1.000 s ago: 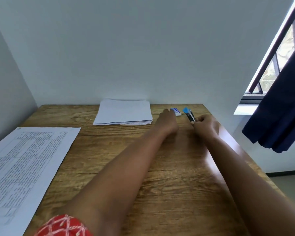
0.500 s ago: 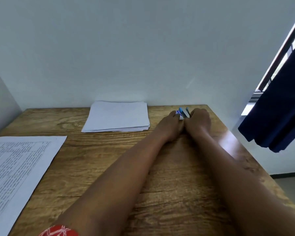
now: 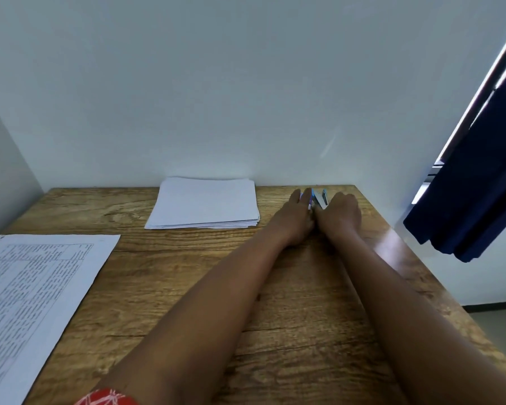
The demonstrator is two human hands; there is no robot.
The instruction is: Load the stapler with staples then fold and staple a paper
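Observation:
A blue and silver stapler (image 3: pixel 322 197) lies near the far right corner of the wooden table (image 3: pixel 275 287), its top spread open in a V. My right hand (image 3: pixel 341 215) grips the stapler's near end, fingers curled round it. My left hand (image 3: pixel 297 218) lies close against the right one, its fingers over a small blue and white staple box (image 3: pixel 302 197), which is mostly hidden. A stack of blank white paper (image 3: pixel 205 203) sits at the back middle of the table, left of both hands.
A printed sheet (image 3: pixel 32 290) lies at the table's left edge. The white wall runs right behind the table. A dark blue curtain (image 3: pixel 476 200) hangs by the window beyond the table's right edge.
My right hand has drawn the stapler left toward the staple box until both hands meet. The stapler now shows open. The view has shifted left and down.

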